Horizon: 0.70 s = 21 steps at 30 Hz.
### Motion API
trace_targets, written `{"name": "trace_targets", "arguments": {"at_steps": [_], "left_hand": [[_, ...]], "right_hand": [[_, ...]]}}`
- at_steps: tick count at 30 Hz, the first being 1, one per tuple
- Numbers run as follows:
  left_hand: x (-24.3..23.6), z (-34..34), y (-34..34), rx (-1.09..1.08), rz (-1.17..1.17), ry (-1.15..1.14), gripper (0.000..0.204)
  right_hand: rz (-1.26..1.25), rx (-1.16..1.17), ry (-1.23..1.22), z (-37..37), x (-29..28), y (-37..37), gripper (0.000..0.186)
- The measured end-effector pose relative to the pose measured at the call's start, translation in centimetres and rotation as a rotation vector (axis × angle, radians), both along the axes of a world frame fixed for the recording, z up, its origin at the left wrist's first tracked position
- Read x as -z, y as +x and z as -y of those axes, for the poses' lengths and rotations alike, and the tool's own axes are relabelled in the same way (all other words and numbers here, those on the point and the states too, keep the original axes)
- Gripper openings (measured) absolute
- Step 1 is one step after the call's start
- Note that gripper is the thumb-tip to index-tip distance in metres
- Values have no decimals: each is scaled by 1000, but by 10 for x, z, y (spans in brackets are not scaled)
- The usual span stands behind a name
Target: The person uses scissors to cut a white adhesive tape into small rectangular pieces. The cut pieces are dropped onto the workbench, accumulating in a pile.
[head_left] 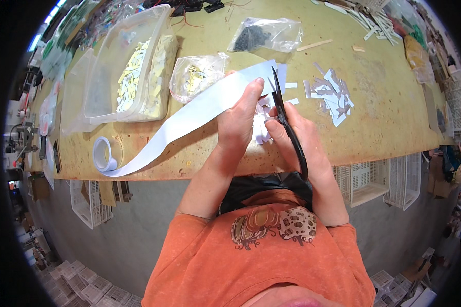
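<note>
My left hand (242, 110) is closed on a long white strip (192, 113), thumb on top near its far end. The strip runs back in a loose curve to a white roll (105, 154) standing at the table's near left. In my right hand (307, 134) is a pair of black scissors (292, 130), blades pointing away and slightly apart at the strip's end. Small cut white pieces (261, 125) lie on the table between my hands, partly hidden by them. Farther right is a loose pile of white and greyish strips (334, 97).
A clear plastic bin (95, 87) of yellow and white pieces stands at the left. Beside it sits a clear bag (198, 77) with similar pieces. A bag of dark small parts (264, 36) lies farther back. White crates (361, 183) stand below the table's near edge.
</note>
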<state>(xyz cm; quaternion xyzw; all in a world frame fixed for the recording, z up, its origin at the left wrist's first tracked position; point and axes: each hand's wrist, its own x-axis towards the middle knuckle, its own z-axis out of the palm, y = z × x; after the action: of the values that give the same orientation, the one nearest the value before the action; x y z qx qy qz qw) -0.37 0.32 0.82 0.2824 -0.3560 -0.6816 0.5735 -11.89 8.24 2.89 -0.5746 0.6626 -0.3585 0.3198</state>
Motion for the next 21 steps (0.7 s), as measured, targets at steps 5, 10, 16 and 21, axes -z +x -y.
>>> {"name": "trace_targets", "arguments": {"at_steps": [5, 10, 16, 21], "left_hand": [[1, 1, 0, -13, -31, 1, 10], [-17, -3, 5, 217, -184, 68, 25], [-10, 2, 9, 359, -89, 124, 20], [-8, 3, 7, 315, -92, 142, 14]], "right_hand": [[529, 26, 126, 0, 12, -3, 47], [1229, -282, 138, 1, 29, -19, 77], [1188, -387, 137, 13, 35, -19, 69], [1168, -425, 182, 20, 33, -20, 64]]}}
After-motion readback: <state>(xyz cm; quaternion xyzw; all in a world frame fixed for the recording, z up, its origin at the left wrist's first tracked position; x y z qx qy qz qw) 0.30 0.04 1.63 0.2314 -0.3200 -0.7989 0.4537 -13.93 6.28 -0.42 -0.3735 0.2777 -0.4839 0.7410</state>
